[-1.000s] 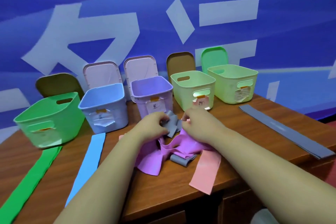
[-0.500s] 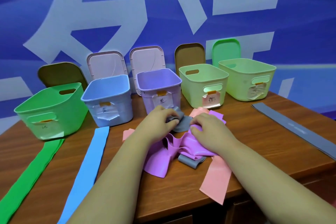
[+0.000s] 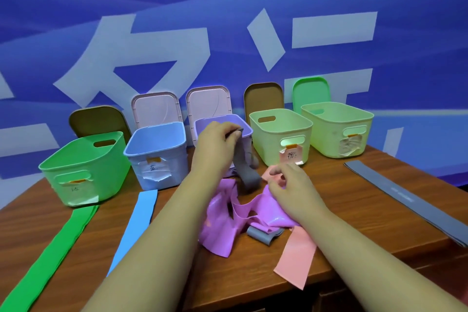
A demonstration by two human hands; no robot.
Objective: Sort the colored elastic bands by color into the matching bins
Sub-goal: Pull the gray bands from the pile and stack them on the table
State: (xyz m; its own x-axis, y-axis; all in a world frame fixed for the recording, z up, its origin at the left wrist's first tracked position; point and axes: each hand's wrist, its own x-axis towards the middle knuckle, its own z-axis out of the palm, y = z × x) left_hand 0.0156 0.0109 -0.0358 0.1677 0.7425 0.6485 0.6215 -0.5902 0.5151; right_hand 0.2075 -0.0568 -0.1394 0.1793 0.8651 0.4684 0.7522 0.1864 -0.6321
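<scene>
Left hand (image 3: pixel 215 144) raised, pinching grey elastic band (image 3: pixel 244 170) before purple bin (image 3: pixel 247 129), right hand (image 3: pixel 291 187) loosely curled, resting on purple band (image 3: pixel 222 220)

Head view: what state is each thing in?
Left hand, pinching grey band, lifted.
Right hand, resting on purple band; grip unclear.
Purple band, crumpled.
Pink band, partly under purple.
Green band, flat.
Blue band, flat.
Grey strips, flat.
Bins, open.
</scene>
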